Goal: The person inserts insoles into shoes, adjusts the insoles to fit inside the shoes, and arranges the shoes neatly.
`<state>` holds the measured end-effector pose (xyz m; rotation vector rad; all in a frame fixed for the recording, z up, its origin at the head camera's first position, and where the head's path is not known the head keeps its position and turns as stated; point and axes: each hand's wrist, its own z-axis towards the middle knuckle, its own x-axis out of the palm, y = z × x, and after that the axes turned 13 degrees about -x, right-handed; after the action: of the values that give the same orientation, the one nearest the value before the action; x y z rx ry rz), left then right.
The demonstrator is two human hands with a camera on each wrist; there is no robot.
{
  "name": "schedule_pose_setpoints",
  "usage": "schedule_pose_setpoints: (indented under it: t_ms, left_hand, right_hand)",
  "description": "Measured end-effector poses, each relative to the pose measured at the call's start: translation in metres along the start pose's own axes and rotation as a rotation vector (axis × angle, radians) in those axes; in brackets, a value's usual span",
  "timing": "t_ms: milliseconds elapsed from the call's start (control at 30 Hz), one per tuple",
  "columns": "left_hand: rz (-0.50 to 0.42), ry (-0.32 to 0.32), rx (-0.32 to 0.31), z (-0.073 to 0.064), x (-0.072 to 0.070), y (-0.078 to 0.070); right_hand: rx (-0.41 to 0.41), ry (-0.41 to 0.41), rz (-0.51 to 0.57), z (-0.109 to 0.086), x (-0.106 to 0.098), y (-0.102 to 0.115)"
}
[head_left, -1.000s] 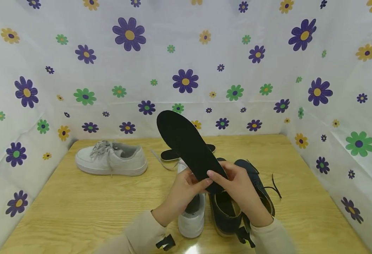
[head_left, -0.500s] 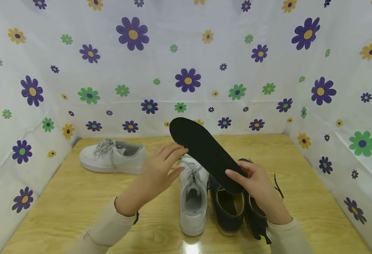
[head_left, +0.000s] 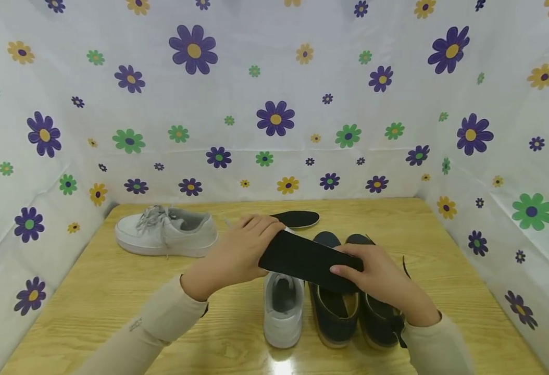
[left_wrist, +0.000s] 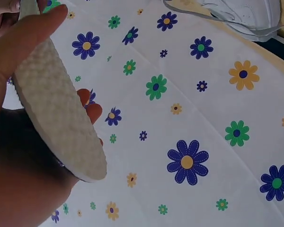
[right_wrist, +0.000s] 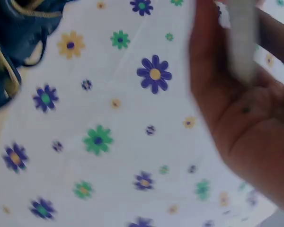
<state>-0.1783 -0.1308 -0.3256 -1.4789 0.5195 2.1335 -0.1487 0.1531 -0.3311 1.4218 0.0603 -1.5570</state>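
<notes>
We held flat black foam insole [head_left: 309, 260] over white sneaker [head_left: 282, 307] and dark navy shoes [head_left: 349, 312]: left hand [head_left: 241, 252] clamped far end, right hand [head_left: 373, 273] clamped near end.

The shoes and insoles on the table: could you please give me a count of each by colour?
White shoes: 2, one lying at the left, one in front of the hands.
Dark blue shoes: 2, side by side.
Black insoles: 2, one held by both hands, one lying further back.
Total: 6.
</notes>
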Motion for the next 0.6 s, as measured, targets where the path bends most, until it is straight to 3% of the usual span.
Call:
schedule_pose_setpoints:
  t_ms: [167,267,367,500,600]
  left_hand:
    - [-0.004,-0.059,-0.036,0.005,0.006,-0.012]
    - [-0.006,-0.099,-0.033,0.006,0.009,-0.019]
    - [0.002,-0.144,-0.013,0.008,0.013,-0.024]
    - [0.017,-0.243,0.034,0.012,0.017,-0.023]
    - [-0.011,-0.370,-0.008,0.013,0.018,-0.017]
  right_hand:
    - [-0.099,-0.109,-0.479,0.008,0.018,0.021]
    - [-0.151,-0.124,-0.691,0.017,0.030,0.031]
    - [-0.167,-0.117,-0.797,0.025,0.039,0.036]
    - [-0.198,-0.132,-0.855,0.028,0.042,0.037]
    - [-0.218,-0.162,-0.857,0.028,0.039,0.039]
